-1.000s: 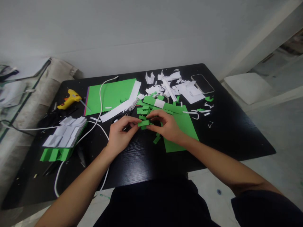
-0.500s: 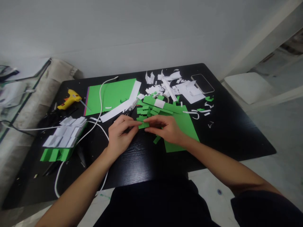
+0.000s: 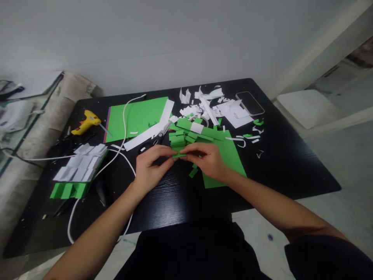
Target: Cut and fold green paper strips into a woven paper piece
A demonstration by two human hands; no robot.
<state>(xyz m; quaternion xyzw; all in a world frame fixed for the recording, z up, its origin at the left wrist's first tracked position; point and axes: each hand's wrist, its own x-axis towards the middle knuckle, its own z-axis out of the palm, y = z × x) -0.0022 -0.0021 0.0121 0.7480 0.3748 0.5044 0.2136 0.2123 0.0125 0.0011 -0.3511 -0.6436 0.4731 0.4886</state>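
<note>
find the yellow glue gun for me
In the head view the yellow glue gun lies at the far left of the black table, just left of the big green sheet.

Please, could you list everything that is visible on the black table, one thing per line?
table: one, black, centre
glue gun: one, yellow, far left
cable: one, white, left half
large sheet: one, green, far left-centre
near sheet: one, green, under right wrist
scissors: one, dark, behind left hand
scraps: many, white, far centre
phone: one, dark, far right
folded stack: one, white over green, left
cut pieces: many, green, behind hands
small piece: one, green, pinched by both hands
left hand, right hand: two, bare, centre
</note>
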